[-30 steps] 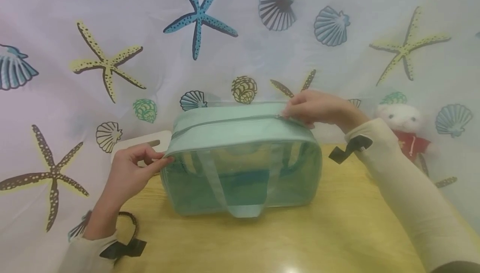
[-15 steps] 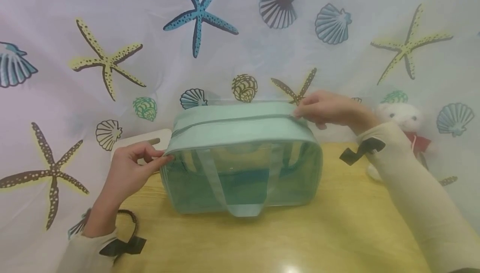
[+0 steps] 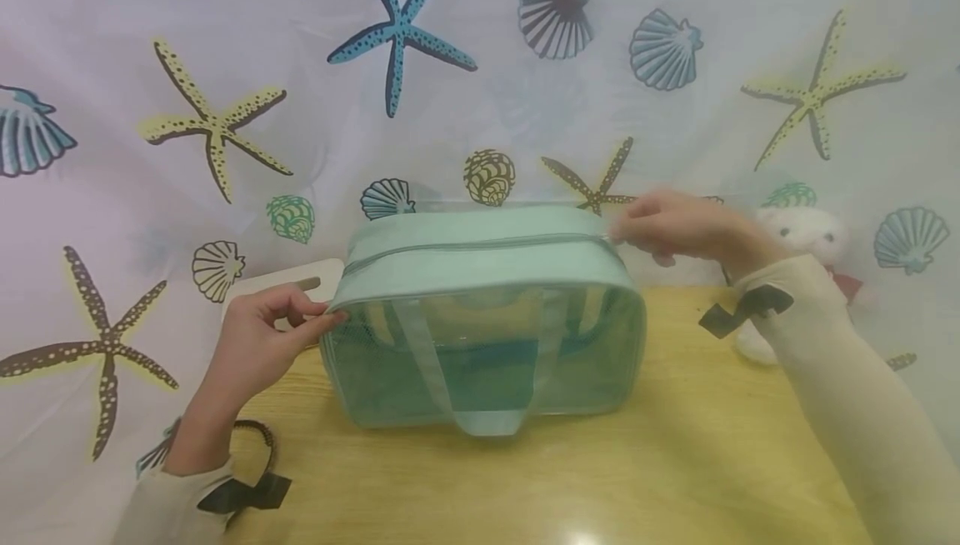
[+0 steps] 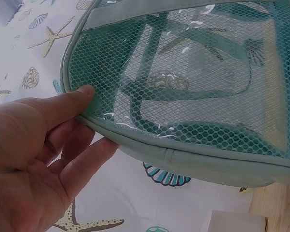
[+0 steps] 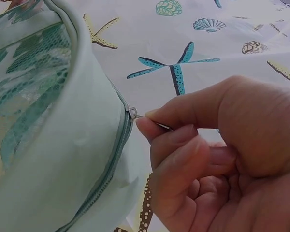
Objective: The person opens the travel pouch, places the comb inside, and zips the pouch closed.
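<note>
A mint-green bag [image 3: 480,270] with see-through sides and strap handles stands upright on the wooden table. Along its top runs a zipper [image 3: 465,243], its teeth joined over most of the length in the head view. My left hand [image 3: 270,332] pinches the bag's upper left corner; in the left wrist view the thumb [image 4: 87,92] presses the mesh panel's edge with fingers beneath. At the bag's right end my right hand [image 3: 675,224] pinches the metal zipper pull [image 5: 134,113] between thumb and forefinger. Through the clear front the bag's interior looks greenish, without distinct contents.
Behind the bag's left end leans a white board [image 3: 322,272] with a slot. A white plush toy [image 3: 806,232] in red sits at the back right, partly behind the right arm. A dark looped band [image 3: 262,441] lies by the left wrist. A printed sheet [image 3: 480,95] hangs behind.
My right hand has moved rightward along the bag's top with the zipper pull, to its right end. The left hand keeps its pinch on the corner, and the bag has stayed put.
</note>
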`<act>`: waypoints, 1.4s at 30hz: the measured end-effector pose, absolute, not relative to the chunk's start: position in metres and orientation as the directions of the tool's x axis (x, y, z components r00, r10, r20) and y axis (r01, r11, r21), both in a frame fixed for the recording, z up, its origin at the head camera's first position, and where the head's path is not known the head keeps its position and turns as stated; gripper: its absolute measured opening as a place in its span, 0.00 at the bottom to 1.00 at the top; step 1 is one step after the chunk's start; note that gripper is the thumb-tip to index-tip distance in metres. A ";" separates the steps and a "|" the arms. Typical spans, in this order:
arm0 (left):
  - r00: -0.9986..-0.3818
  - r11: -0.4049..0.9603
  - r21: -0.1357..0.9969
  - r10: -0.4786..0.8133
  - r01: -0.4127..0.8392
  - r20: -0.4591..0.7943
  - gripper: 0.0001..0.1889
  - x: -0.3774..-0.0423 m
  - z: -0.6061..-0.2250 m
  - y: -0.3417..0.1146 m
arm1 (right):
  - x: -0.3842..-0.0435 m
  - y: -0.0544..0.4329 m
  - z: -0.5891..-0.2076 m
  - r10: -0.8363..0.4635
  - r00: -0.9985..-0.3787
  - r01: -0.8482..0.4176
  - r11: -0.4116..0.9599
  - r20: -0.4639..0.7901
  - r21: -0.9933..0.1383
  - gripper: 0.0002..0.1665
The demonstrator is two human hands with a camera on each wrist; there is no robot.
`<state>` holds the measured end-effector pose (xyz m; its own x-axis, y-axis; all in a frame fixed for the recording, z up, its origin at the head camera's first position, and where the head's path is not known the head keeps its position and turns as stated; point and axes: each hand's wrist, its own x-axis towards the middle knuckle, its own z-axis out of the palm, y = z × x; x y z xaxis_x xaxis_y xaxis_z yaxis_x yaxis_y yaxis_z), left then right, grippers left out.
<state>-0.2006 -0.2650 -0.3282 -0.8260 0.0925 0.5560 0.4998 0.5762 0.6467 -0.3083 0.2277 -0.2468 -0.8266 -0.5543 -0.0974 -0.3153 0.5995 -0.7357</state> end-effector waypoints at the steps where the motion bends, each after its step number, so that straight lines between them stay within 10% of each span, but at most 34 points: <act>1: -0.827 0.575 0.648 0.092 0.499 0.555 0.09 -0.201 -0.328 -0.265 | -0.308 0.229 -0.247 -0.557 -0.825 -0.315 0.596 -0.097 -0.739 0.16; 42: -0.837 0.552 0.670 0.099 0.497 0.539 0.07 -0.197 -0.328 -0.267 | -0.295 0.283 -0.293 -0.424 -0.884 -0.122 0.615 -0.197 -0.779 0.21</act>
<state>-0.1974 -0.2666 -0.3276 -0.8367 0.0991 0.5387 0.4966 0.5520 0.6698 -0.2948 0.2826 -0.2932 -0.8841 -0.4239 -0.1966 -0.1217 0.6151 -0.7790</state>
